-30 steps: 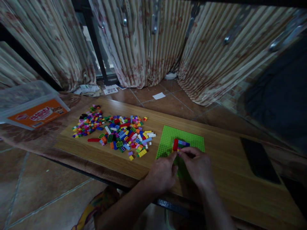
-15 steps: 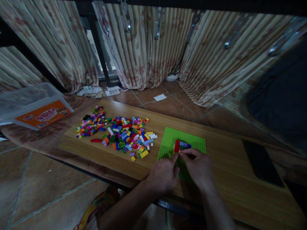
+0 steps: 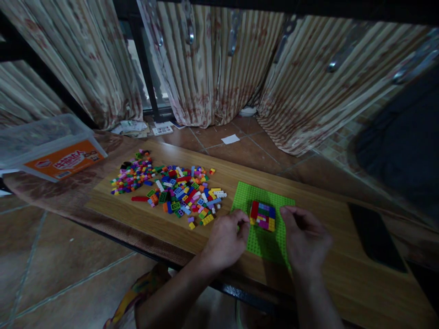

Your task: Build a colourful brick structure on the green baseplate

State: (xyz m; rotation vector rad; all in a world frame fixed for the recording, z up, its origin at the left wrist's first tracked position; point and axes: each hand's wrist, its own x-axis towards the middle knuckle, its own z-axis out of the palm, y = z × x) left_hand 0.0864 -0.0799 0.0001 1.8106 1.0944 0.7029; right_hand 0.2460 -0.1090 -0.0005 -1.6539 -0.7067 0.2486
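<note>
A block of coloured bricks (image 3: 263, 215) sits on the green baseplate (image 3: 260, 246), with red along its left side, blue at the right and yellow at the lower corners. My left hand (image 3: 227, 240) is just left of the block, over the plate's left edge, its fingers curled in towards the thumb. To the right of the block, my right hand (image 3: 307, 237) is over the plate's right edge with thumb and forefinger tips together. Neither hand touches the block. Anything small inside the curled fingers is hidden.
A heap of loose bricks (image 3: 185, 189) spreads over the wooden board (image 3: 325, 246) on the left, with smaller pieces (image 3: 132, 176) beyond. A clear plastic box (image 3: 51, 146) with an orange label stands at far left. A dark flat panel (image 3: 375, 237) lies at right.
Both hands have come off the brick block and moved apart, the left one leftward and the right one rightward. The block's front rows are now uncovered. The view has shifted slightly.
</note>
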